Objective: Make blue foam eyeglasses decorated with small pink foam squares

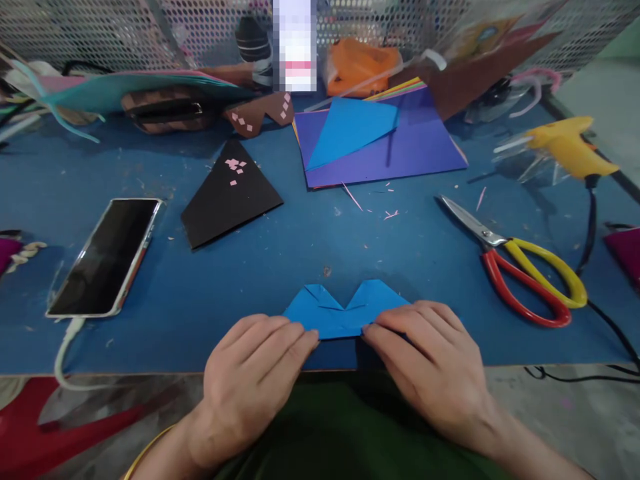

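A folded blue paper piece [345, 308], heart-like with two peaks, lies at the near edge of the blue table [350, 247]. My left hand [255, 373] rests on its left lower corner, fingers held together and lying flat on the paper. My right hand [430, 360] presses the right lower part the same way, fingertips pointing inward. The lower edge of the paper is hidden under both hands.
A phone [107, 257] on a cable lies at the left, a black paper triangle [230, 193] behind it. Purple and blue sheets [380, 140] sit at the back centre. Scissors [520, 267] and a yellow glue gun [570, 147] lie at the right.
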`<state>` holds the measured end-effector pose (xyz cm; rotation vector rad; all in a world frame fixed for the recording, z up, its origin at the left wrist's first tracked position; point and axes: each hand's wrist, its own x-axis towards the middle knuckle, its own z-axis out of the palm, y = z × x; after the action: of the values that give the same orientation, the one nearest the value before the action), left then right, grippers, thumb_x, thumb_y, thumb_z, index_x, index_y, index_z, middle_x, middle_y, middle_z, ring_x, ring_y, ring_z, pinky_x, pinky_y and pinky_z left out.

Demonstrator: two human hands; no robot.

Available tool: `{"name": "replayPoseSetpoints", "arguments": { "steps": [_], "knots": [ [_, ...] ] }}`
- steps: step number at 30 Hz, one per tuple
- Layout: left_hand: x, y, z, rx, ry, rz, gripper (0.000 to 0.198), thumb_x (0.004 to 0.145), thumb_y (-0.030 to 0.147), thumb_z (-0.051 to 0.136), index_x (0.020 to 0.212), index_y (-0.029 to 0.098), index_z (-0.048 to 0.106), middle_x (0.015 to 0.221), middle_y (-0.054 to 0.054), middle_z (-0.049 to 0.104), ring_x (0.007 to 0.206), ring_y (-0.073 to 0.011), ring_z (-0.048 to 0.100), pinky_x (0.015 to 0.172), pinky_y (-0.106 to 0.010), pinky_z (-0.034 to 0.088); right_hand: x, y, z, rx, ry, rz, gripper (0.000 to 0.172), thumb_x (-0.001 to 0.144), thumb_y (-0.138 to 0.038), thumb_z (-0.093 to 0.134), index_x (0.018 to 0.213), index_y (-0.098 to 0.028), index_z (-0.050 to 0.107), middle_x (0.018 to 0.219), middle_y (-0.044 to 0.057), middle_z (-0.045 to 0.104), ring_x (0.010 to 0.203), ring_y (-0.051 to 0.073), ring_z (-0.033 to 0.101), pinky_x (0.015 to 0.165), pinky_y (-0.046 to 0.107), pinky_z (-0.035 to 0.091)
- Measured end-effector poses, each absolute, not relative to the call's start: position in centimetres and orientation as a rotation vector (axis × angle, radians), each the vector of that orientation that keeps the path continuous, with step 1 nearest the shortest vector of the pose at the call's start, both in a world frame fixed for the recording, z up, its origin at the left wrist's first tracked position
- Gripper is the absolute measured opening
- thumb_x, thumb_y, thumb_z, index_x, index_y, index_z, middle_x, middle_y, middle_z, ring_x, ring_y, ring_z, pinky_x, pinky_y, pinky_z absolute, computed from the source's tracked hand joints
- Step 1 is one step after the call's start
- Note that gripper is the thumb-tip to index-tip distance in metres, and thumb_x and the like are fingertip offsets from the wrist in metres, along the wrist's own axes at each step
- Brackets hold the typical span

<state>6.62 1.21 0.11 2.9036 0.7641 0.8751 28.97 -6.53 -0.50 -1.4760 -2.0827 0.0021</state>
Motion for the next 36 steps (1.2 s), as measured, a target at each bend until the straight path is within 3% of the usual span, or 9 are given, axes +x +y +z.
{"name": "replayPoseSetpoints", "arguments": {
  "steps": [4,12,23,36],
  "knots": [
    [7.1,1.3,0.3,2.758,0.877,0.887,0.011,0.090,0.015,0.062,0.085,0.021,0.070,0.076,0.002,0.072,0.071,-0.0145,0.063,0.071,-0.031,0.047,28.6,-6.1,0.0,-1.555,-1.923,0.203,0.014,0.091,-0.010,0.056,0.089,-0.019,0.067,0.082,0.002,0.066,0.074,0.015,0.056,0.068,0.033,0.039],
    [7.4,1.8,0.4,2.463,1.060,0.805,0.013,0.089,0.026,0.065,0.076,0.024,0.069,0.074,0.002,0.067,0.071,-0.0139,0.060,0.067,-0.032,0.043,28.3,-5.4,1.0,-1.703,-1.734,0.515,0.016,0.092,-0.019,0.057,0.079,-0.023,0.066,0.078,-0.001,0.062,0.071,0.014,0.056,0.066,0.033,0.038],
    [8.1,2.9,1.5,2.483,1.070,0.618,0.024,0.093,0.030,0.057,0.070,0.024,0.058,0.069,0.003,0.061,0.068,-0.0164,0.055,0.070,-0.039,0.035,27.9,-4.6,2.0,-1.829,-1.811,0.480,0.021,0.090,-0.018,0.054,0.070,-0.022,0.054,0.068,-0.001,0.055,0.064,0.014,0.050,0.060,0.032,0.035],
    [7.7,3.6,1.0,2.530,1.036,0.500,0.028,0.094,0.034,0.056,0.068,0.022,0.052,0.071,0.002,0.056,0.068,-0.0168,0.050,0.068,-0.036,0.033,27.9,-4.1,2.1,-1.901,-1.895,0.551,0.020,0.092,-0.014,0.051,0.074,-0.022,0.048,0.074,0.000,0.054,0.069,0.016,0.047,0.064,0.033,0.032]
  ]
}}
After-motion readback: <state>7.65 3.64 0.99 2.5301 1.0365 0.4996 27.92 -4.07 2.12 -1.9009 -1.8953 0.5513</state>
